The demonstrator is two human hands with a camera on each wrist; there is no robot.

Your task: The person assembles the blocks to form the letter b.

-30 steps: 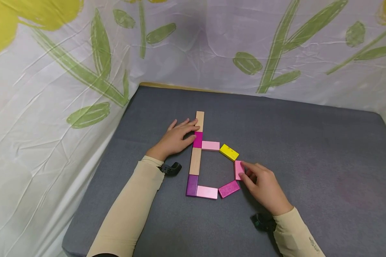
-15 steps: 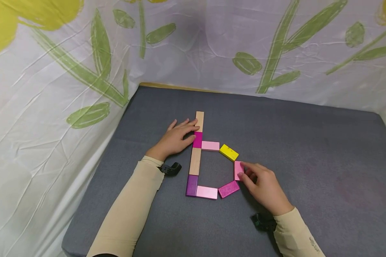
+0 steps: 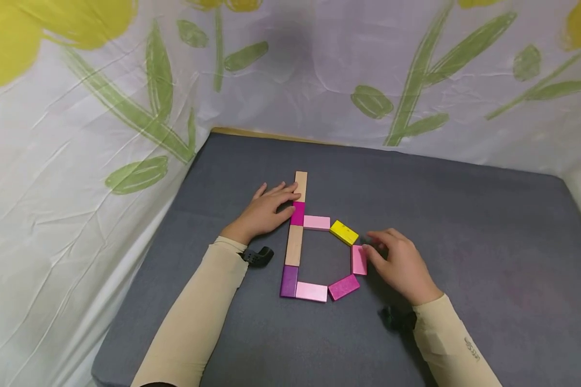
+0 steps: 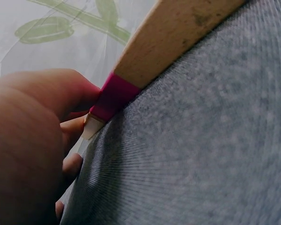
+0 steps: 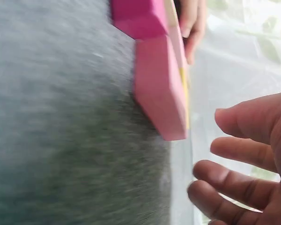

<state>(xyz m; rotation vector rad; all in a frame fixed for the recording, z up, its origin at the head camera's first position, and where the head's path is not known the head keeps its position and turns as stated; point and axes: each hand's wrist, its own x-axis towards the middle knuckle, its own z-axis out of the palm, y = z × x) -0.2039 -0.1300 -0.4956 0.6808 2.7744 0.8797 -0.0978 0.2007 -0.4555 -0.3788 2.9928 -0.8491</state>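
Flat blocks lie on the grey table, forming a shape like a letter b. My left hand [image 3: 260, 216] rests at the upright row, fingertips on the top wooden block [image 3: 300, 183] and thumb against the magenta block [image 3: 297, 213]. A second wooden block [image 3: 294, 245] and a purple block [image 3: 289, 281] continue that row downward. My right hand [image 3: 401, 263] hovers just right of the pink block [image 3: 359, 260], holding nothing. In the right wrist view its fingers [image 5: 229, 180] are spread apart, away from the pink block [image 5: 158, 84]. The yellow block [image 3: 344, 232] lies up-left of it.
Light pink blocks [image 3: 317, 222] and a darker pink block [image 3: 344, 287] make up the rest of the loop. The grey padded table [image 3: 465, 226] extends to the right. A white curtain [image 3: 290, 80] with painted plants hangs behind and at the left.
My right hand has let go of the pink block and lifted slightly up and away, its fingers parting. The left hand stays in place. The head view has tilted slightly.
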